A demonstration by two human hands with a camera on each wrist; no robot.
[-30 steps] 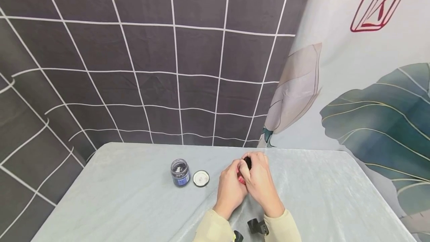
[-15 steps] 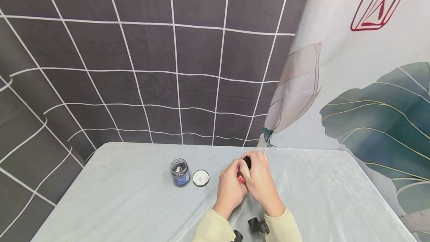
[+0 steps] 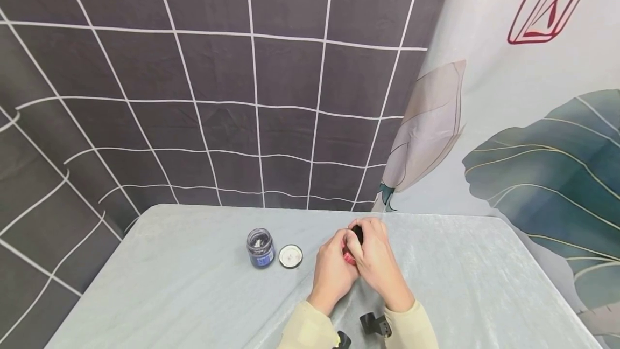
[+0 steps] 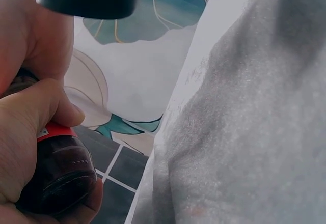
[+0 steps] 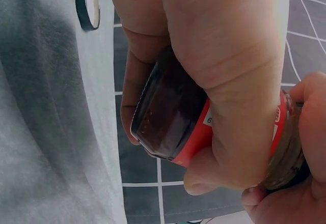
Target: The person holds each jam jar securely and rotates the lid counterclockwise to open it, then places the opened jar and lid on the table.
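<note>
Both hands meet over the right half of the table, around a small glass jar (image 5: 170,114) with dark contents and a red label. My left hand (image 3: 334,268) wraps its fingers and thumb around the jar's body; the rounded glass bottom shows below its thumb in the left wrist view. On the other end, my right hand (image 3: 380,260) grips the jar's black lid (image 3: 358,234), its thumb lying across toward the left hand. The jar is tilted, and much of its label and lid is hidden by fingers.
Left of the hands stands an open glass jar (image 3: 260,249) with a blue label and some residue inside. Its neighbour is a round lid (image 3: 290,256), lying with the white inside up. A pale cloth covers the table (image 3: 194,284), with a dark gridded curtain (image 3: 218,79) behind.
</note>
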